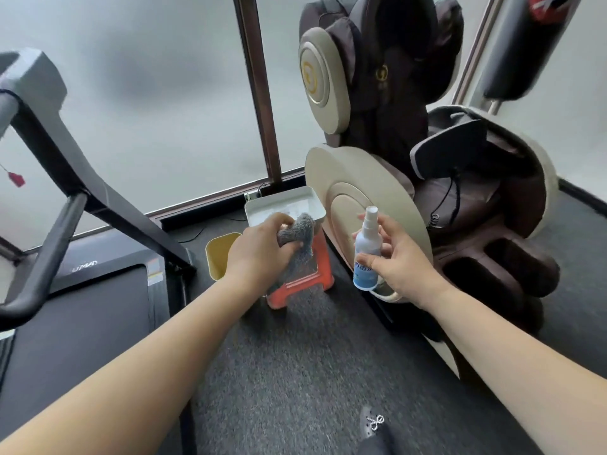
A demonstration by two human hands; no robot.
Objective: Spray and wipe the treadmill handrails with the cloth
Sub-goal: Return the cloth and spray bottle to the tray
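My left hand grips a crumpled grey cloth, held above an orange stool. My right hand holds a small white spray bottle with a blue label upright, its nozzle at the top. The treadmill stands at the left, with its black handrail curving down over the belt and a slanted upright behind it. Both hands are well to the right of the handrail, not touching it.
A white tray rests on the orange stool. A yellow bin stands beside it on the grey carpet. A brown and beige massage chair fills the right side. A red safety key hangs at the far left.
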